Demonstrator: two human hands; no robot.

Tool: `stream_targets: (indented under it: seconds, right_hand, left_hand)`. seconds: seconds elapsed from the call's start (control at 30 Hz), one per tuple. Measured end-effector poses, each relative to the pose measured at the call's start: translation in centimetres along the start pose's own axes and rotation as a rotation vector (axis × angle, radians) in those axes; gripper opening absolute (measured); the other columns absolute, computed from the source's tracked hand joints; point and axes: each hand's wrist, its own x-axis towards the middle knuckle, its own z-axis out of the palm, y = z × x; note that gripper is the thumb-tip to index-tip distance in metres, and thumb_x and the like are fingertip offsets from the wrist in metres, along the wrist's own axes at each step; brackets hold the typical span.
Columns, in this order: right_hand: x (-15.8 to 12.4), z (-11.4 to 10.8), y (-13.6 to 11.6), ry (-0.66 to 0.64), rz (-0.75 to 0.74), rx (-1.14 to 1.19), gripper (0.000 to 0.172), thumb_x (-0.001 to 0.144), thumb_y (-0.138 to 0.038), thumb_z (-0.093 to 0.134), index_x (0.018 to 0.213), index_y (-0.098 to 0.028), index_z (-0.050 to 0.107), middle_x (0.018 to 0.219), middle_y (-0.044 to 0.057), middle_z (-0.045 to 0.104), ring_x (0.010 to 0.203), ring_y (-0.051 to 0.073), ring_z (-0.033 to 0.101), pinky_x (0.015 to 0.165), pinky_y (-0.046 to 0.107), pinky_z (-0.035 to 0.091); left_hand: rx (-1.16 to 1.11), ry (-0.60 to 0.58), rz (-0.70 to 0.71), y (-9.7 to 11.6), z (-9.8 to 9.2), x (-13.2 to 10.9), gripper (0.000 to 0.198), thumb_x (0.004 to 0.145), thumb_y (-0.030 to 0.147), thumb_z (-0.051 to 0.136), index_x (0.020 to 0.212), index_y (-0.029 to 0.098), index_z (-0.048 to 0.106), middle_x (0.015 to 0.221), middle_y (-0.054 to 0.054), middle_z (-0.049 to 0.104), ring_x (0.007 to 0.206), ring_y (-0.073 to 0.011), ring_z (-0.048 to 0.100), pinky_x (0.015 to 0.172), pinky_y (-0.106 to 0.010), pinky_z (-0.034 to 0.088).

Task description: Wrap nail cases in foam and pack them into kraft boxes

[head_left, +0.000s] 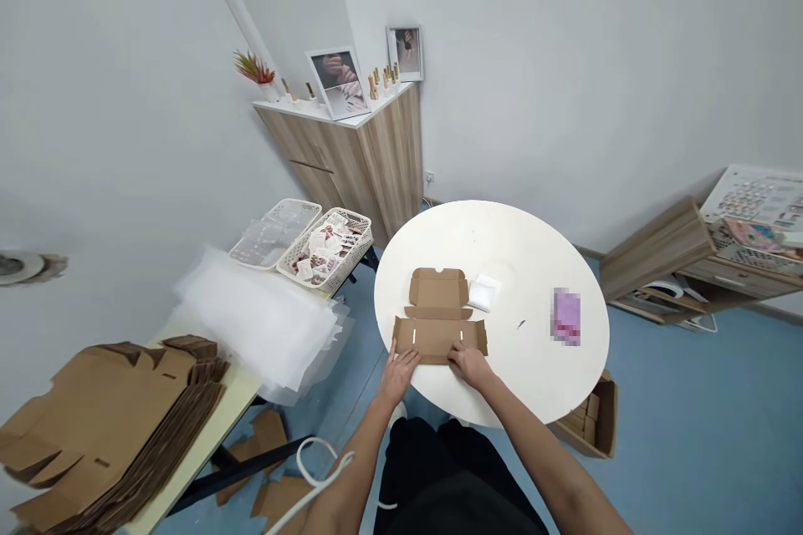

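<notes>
A partly folded brown cardboard box (439, 338) lies on the white round table (533, 251), its lid panel spread flat away from me and small side flaps standing up. Two white slots show in its base. At the near left corner, my left hand (400, 371) grips the box with thumb and fingers around the edge. My right hand (470, 363) has its fingers curled over the near edge, right of the middle, pinching the front flap. Just right of the lid sits a folded white packet (483, 293), touching neither hand.
A blurred purple packet (566, 318) lies at the table's right. On the left side table are a stack of flat cardboard boxes (119, 426), translucent sheets (251, 318) and a white basket of cards (326, 248). An open carton (603, 418) stands on the floor at right.
</notes>
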Motion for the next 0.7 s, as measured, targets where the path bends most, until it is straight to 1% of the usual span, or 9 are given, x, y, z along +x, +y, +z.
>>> stream_targets:
  seconds: [0.07,0.13,0.2,0.27,0.37,0.5,0.57,0.63,0.7]
  right_hand:
    - [0.7,-1.0,0.1,-0.047,0.055,0.058,0.020,0.087,-0.016,0.053,0.093,-0.022,0.071,0.101,0.007,0.068,0.103,0.022,0.061,0.075,0.026,0.049]
    - [1.5,-1.7,0.2,-0.067,0.112,0.102,0.022,0.085,-0.012,0.053,0.091,-0.021,0.072,0.097,0.007,0.071,0.103,0.022,0.061,0.075,0.027,0.048]
    - [2.2,-1.9,0.2,-0.070,0.158,0.128,0.022,0.085,-0.012,0.052,0.090,-0.020,0.072,0.095,0.009,0.072,0.100,0.022,0.063,0.075,0.027,0.048]
    - [2.7,-1.9,0.2,-0.063,0.185,0.148,0.022,0.086,-0.013,0.052,0.090,-0.019,0.073,0.095,0.010,0.072,0.098,0.023,0.064,0.075,0.028,0.047]
    - [3.1,-1.6,0.1,-0.049,0.213,0.191,0.023,0.086,-0.014,0.051,0.090,-0.019,0.073,0.095,0.009,0.072,0.098,0.021,0.065,0.078,0.027,0.047]
    - [3.3,-1.6,0.4,-0.033,0.233,0.266,0.021,0.084,-0.014,0.053,0.090,-0.019,0.072,0.092,0.006,0.072,0.093,0.019,0.065,0.077,0.025,0.046]
    - [3.6,-2.0,1.0,0.054,0.258,0.345,0.018,0.083,-0.016,0.054,0.089,-0.020,0.071,0.091,0.005,0.072,0.089,0.018,0.065,0.077,0.025,0.047]
    - [4.1,-2.6,2.0,0.250,0.342,0.408,0.019,0.085,-0.018,0.050,0.088,-0.019,0.068,0.092,0.005,0.070,0.091,0.019,0.063,0.081,0.028,0.047]
    - [4.9,-3.3,3.1,0.455,0.466,0.419,0.020,0.086,-0.020,0.045,0.089,-0.019,0.065,0.094,0.006,0.068,0.093,0.020,0.061,0.083,0.031,0.047]
  left_hand:
    - [0.007,-0.017,-0.013,0.5,-1.1,1.7,0.037,0.086,0.002,0.039,0.103,0.023,0.065,0.105,-0.004,0.070,0.103,-0.0198,0.065,0.118,-0.061,0.017]
    - [0.016,-0.034,-0.031,1.1,-1.7,3.6,0.027,0.085,0.005,0.044,0.093,0.021,0.065,0.094,-0.004,0.068,0.098,-0.0211,0.065,0.116,-0.062,0.020]
    - [-0.020,-0.050,-0.035,1.9,-1.6,5.4,0.020,0.086,0.009,0.048,0.090,0.020,0.064,0.091,-0.004,0.064,0.097,-0.0219,0.062,0.113,-0.059,0.030]
    - [-0.108,-0.058,-0.032,2.6,-1.0,6.6,0.016,0.086,0.011,0.051,0.092,0.020,0.063,0.093,-0.005,0.062,0.096,-0.0215,0.060,0.106,-0.052,0.040]
    - [-0.241,-0.057,-0.057,2.9,0.3,7.3,0.018,0.088,0.010,0.048,0.093,0.020,0.062,0.092,-0.003,0.061,0.091,-0.0197,0.059,0.099,-0.046,0.046]
    - [-0.308,-0.035,-0.083,2.5,1.5,7.0,0.018,0.090,0.012,0.047,0.086,0.020,0.062,0.083,-0.001,0.060,0.084,-0.0188,0.059,0.102,-0.048,0.043]
    - [-0.326,-0.039,-0.073,2.1,1.8,6.9,0.019,0.091,0.014,0.046,0.084,0.021,0.062,0.080,-0.001,0.061,0.081,-0.0186,0.059,0.103,-0.050,0.043]
    - [-0.339,-0.049,-0.063,1.9,1.9,6.9,0.021,0.092,0.015,0.045,0.084,0.021,0.062,0.079,-0.001,0.061,0.080,-0.0183,0.060,0.103,-0.051,0.043]
    - [-0.338,-0.056,-0.057,1.7,1.9,6.8,0.022,0.093,0.015,0.044,0.083,0.021,0.063,0.078,-0.001,0.062,0.079,-0.0184,0.060,0.102,-0.052,0.043]
